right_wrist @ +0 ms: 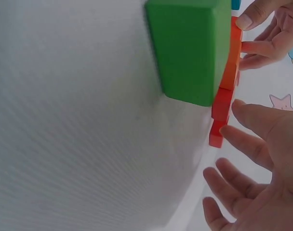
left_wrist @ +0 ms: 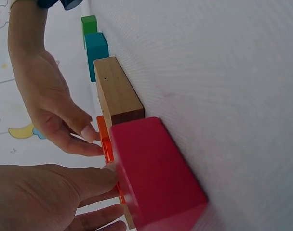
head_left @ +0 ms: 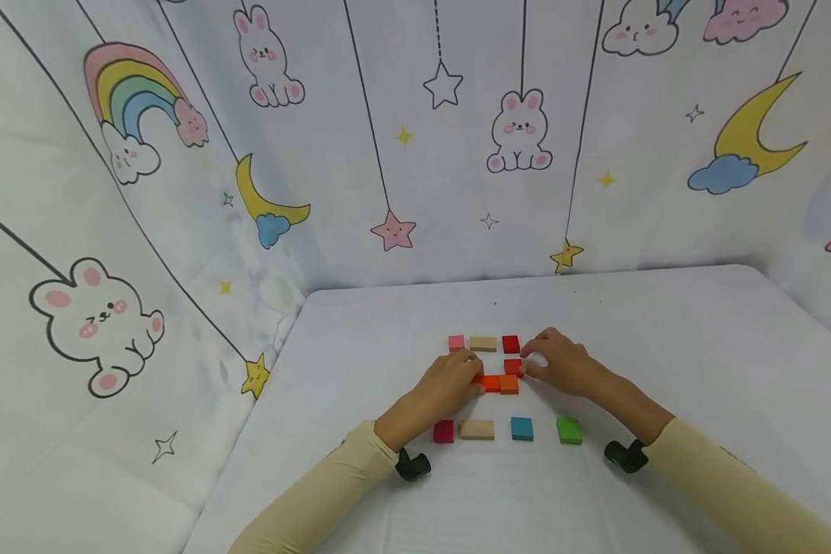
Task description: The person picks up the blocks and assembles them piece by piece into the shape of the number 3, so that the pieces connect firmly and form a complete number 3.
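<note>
My left hand pinches the left end of an orange-red block between thumb and fingers. Against that block's right end sits an orange block. Just behind the orange one is a red block, with a second red block a little farther back. My right hand is at the right of the two red blocks, fingers loosely extended. In the right wrist view its thumb and index fingertips are right beside the red blocks, gripping nothing.
Behind my left hand are a pink block and a wooden block. A nearer row holds a crimson block, another wooden block, a blue block and a green block. A patterned curtain hangs behind the white table.
</note>
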`<state>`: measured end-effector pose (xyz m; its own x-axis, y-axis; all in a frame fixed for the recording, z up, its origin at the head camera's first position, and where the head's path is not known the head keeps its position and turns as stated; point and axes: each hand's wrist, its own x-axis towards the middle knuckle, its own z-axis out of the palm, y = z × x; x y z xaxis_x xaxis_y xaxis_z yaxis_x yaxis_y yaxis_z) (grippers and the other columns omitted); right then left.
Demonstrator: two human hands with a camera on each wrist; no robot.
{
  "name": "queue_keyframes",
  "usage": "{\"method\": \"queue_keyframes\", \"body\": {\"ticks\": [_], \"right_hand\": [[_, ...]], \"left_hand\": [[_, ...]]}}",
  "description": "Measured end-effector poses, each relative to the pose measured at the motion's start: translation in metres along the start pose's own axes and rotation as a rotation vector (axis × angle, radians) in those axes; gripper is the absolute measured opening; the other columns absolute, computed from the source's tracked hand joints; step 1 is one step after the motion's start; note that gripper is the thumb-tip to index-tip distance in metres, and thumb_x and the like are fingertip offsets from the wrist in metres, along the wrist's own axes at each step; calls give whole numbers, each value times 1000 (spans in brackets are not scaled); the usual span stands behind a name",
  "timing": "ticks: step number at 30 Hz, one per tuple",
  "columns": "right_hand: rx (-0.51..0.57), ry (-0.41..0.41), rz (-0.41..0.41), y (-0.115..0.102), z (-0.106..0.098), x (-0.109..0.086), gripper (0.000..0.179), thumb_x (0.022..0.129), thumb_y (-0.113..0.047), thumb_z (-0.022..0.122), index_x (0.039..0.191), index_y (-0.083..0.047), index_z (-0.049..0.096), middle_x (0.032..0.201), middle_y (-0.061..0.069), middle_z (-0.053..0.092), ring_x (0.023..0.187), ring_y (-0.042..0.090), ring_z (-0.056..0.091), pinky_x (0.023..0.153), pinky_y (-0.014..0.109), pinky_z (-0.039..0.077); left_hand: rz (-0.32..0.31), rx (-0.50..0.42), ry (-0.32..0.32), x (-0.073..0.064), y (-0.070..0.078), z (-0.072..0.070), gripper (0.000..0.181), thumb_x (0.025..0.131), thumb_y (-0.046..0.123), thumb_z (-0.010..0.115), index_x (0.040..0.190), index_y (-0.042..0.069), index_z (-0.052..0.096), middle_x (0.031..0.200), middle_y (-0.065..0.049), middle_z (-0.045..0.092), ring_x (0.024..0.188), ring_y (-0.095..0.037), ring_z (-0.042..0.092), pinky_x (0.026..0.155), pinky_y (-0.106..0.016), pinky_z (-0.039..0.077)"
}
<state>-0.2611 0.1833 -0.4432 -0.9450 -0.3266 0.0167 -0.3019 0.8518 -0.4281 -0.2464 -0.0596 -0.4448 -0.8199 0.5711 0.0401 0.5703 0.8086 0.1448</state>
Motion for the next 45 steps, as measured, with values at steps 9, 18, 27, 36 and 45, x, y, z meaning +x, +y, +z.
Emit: {"method": "queue_keyframes", "body": {"ticks": [9, 18, 27, 36, 45], "right_hand": [[7, 49, 32, 2, -2, 13, 27, 97, -21, 77, 119, -7, 74, 125, 25, 61, 115, 41, 63, 94, 67, 55], [33, 67, 97, 4, 2, 25, 34, 99, -20, 72, 127, -2, 68, 127, 30, 59, 115, 42, 61, 90, 62, 59], [43, 59, 131, 3, 2, 31, 33, 99, -20, 71, 126, -1, 70, 127, 29, 61, 120, 44, 59, 91, 70, 54], [8, 59, 157, 2, 6, 37, 33, 97, -21, 73, 125, -4, 71, 128, 29, 62, 119, 46, 58, 91, 72, 50], [-17, 55, 174, 2, 7, 39, 32, 98, -22, 71, 126, -8, 72, 129, 32, 57, 120, 48, 54, 93, 72, 49]], "left_hand": [[11, 20, 8, 0, 0, 1, 27, 101, 30, 74, 122, 14, 73, 136, -6, 67, 125, -20, 63, 108, -37, 53], [21, 24, 3, -1, 1, 1, 27, 101, 30, 74, 122, 13, 74, 134, -5, 68, 123, -19, 63, 107, -35, 53], [11, 26, -4, -1, 2, 1, 28, 101, 30, 74, 123, 13, 73, 138, -6, 66, 125, -20, 63, 109, -35, 52], [28, 37, 8, -1, 2, -1, 28, 101, 30, 74, 122, 13, 73, 136, -6, 67, 124, -19, 63, 108, -35, 53], [27, 45, 13, 0, 0, 1, 28, 100, 30, 75, 122, 13, 73, 135, -6, 67, 124, -19, 64, 108, -35, 53]]}}
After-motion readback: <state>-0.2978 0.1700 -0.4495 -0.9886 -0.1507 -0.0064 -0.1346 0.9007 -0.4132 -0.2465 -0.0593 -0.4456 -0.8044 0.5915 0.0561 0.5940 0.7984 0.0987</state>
